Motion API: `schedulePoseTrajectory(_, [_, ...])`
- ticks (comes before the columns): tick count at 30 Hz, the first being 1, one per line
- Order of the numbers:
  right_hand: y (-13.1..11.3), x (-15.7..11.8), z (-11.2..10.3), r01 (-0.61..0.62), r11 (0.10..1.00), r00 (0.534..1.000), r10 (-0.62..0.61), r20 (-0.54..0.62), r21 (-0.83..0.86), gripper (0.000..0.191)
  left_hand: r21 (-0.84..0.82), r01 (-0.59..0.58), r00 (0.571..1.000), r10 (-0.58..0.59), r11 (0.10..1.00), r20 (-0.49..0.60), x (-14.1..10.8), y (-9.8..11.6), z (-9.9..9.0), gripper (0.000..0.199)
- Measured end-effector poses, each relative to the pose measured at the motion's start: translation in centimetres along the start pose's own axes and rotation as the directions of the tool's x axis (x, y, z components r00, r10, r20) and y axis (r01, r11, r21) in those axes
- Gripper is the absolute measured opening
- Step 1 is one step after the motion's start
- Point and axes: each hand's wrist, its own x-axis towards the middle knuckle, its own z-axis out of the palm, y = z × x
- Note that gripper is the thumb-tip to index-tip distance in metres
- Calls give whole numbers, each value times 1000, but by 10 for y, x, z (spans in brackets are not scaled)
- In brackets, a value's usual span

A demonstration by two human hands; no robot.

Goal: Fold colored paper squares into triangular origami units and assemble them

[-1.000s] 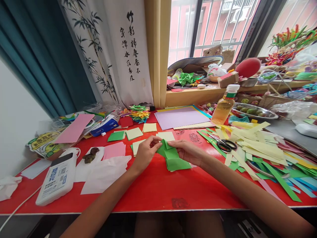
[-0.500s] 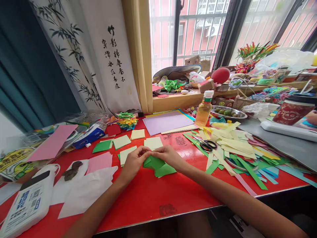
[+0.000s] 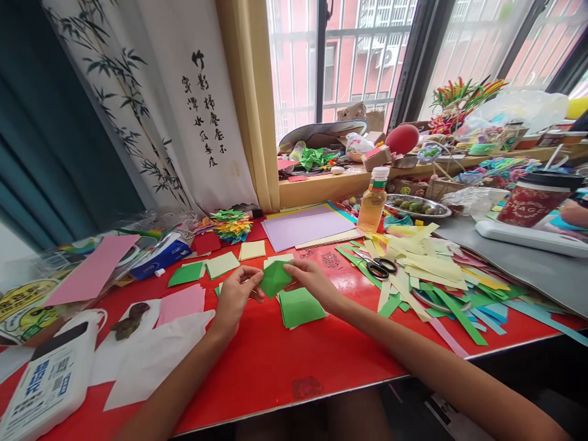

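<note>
Between my hands a small green paper square [image 3: 275, 280] is held up above the red table [image 3: 257, 367], with a crease across it. My left hand [image 3: 239, 293] pinches its left corner between thumb and finger. My right hand [image 3: 313, 282] grips the upper right corner. Just below lies a stack of green paper squares [image 3: 302, 307]. Behind the held sheet, a pale yellow stack [image 3: 280, 258] is partly hidden. More pale yellow squares [image 3: 222, 264] and a green square [image 3: 186, 274] lie to the left.
Black-handled scissors [image 3: 381, 267] rest beside a heap of paper strips [image 3: 427, 269] on the right. A bottle [image 3: 372, 202] stands at the back. Pink squares [image 3: 182, 305] and a white wipes pack [image 3: 50, 373] lie left. Folded paper pieces [image 3: 232, 225] sit behind.
The green paper has been lifted and turned to face me, uncovering more of the green stack. My hands have moved apart, one to each side of the sheet. The view has shifted slightly.
</note>
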Motion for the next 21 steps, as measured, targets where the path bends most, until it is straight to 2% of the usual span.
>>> schedulePoseTrajectory(3, [-3,-1,2,-37,990,996,25,88,136,29,-105,43,998,-47,994,-40,0,3,1,25])
schedulePoseTrajectory(6, [-2,-2,5,-81,985,988,59,141,154,27,-137,51,998,-55,989,-25,-1,2,3,24])
schedulePoseTrajectory(13, [3,1,2,-112,988,993,106,59,102,22,-99,47,997,-41,994,62,-2,-2,5,23])
schedulePoseTrajectory(17, [5,2,-1,-108,990,993,103,53,94,25,-76,20,995,-13,997,96,-2,-2,4,24])
schedulePoseTrajectory(21, [5,2,-1,-88,992,996,86,32,88,31,-37,53,983,-46,998,176,-1,-4,4,23])
